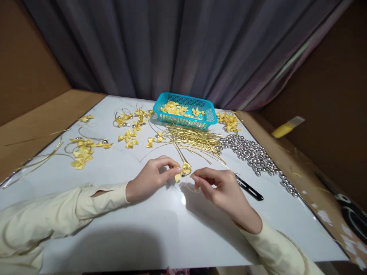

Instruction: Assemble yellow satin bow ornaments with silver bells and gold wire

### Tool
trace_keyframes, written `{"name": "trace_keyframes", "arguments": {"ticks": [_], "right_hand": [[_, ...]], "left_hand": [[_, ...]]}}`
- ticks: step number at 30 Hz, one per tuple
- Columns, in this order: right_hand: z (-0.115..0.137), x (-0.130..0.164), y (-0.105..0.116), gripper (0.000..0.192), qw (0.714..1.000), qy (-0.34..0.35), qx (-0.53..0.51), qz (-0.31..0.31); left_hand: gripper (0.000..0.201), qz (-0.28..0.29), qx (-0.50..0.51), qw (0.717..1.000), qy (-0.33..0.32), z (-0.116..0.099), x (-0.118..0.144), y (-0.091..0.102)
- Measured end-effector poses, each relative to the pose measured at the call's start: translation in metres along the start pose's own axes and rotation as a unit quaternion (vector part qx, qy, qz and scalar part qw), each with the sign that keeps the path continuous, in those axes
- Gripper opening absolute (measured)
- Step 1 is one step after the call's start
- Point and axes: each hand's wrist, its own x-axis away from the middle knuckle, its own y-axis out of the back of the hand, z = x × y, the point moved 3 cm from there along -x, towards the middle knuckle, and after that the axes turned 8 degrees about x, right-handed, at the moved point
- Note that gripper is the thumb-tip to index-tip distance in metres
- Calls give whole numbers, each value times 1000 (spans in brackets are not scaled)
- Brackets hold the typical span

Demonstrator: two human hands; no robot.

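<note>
My left hand (pixel 157 175) pinches a yellow ribbon bow (pixel 178 177) between thumb and fingertips, over the middle of the white tabletop. A small shiny silver piece seems to sit at the bow's centre, partly hidden by the thumb. From the bow a thin gold cord (pixel 191 190) curves down and across to my right hand (pixel 220 184), whose thumb and forefinger are pressed together at its end. Just behind the bow lies a loose pile of gold cords (pixel 195 138). Several small silver bead-like pieces (pixel 249 151) spread out to the right.
A turquoise basket (pixel 212 121) holding yellow bows stands at the back. Corded bows (pixel 82 152) lie at the left, others (pixel 231 121) right of the basket. A black slotted-handled tool (pixel 252 190) lies near my right hand. Scissors (pixel 354 217) and a yellow-filled tube (pixel 287 127) are at the right.
</note>
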Motion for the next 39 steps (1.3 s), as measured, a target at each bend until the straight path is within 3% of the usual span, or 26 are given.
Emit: {"name": "trace_keyframes", "arguments": {"ticks": [8,16,22,26,32,39], "right_hand": [[-5,-4,-3,22,977,-104,-160,98],[-5,-6,-2,22,983,-111,-123,84],[-3,-5,-2,23,982,-110,-122,90],[-2,-5,0,21,971,-108,-199,72],[-6,-9,11,9,907,-90,-411,8],[-16,-15,19,5,888,-68,-453,-41]], "left_hand": [[18,28,87,994,52,13,0,-4],[20,30,121,989,74,16,0,-6],[19,24,83,994,62,18,0,-6],[17,35,35,998,36,18,0,-7],[15,63,-17,998,16,15,0,-8],[14,77,-10,997,17,16,0,-9]]}}
